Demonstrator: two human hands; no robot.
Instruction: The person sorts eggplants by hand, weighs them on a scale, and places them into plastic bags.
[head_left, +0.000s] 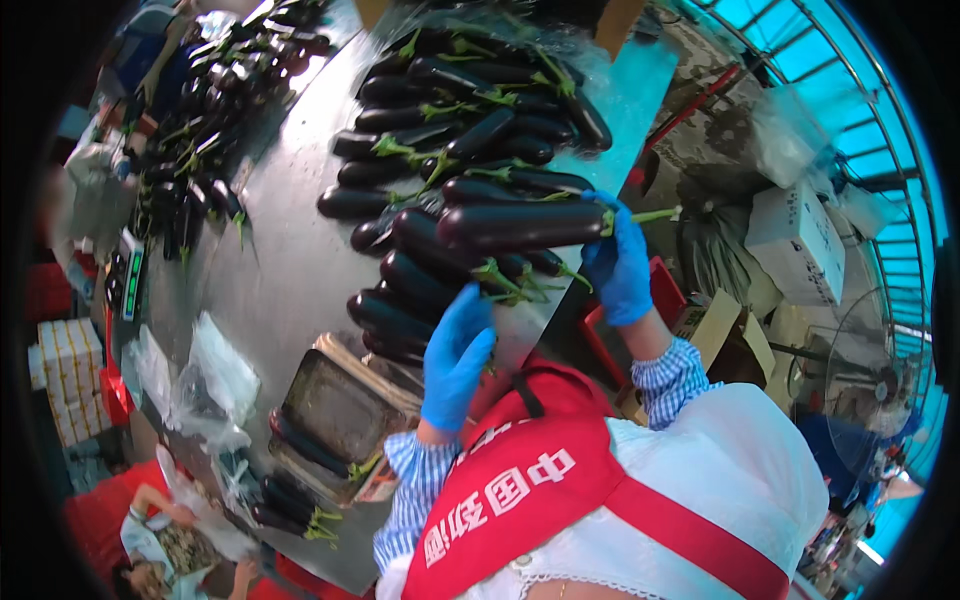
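Observation:
In the head view my right hand (619, 262), in a blue glove, grips a long dark eggplant (525, 225) near its green cap. The eggplant is held level above the pile, its stem pointing right. My left hand (457, 356), also in a blue glove, is beside the near edge of a stack of eggplants (390, 315), thumb and fingers apart, with nothing seen between them. Farther up, many more eggplants (450, 142) lie in rows on the metal table (277, 217), some on clear plastic film (592, 67).
At lower left, a scale (337, 405) carries one eggplant (315, 446); several smaller eggplants (289, 506) lie beside it. Clear plastic bags (217, 375) and a green-lit display (132, 277) are farther left. Another eggplant heap (217, 112) is near other people. A white carton (799, 236) stands right.

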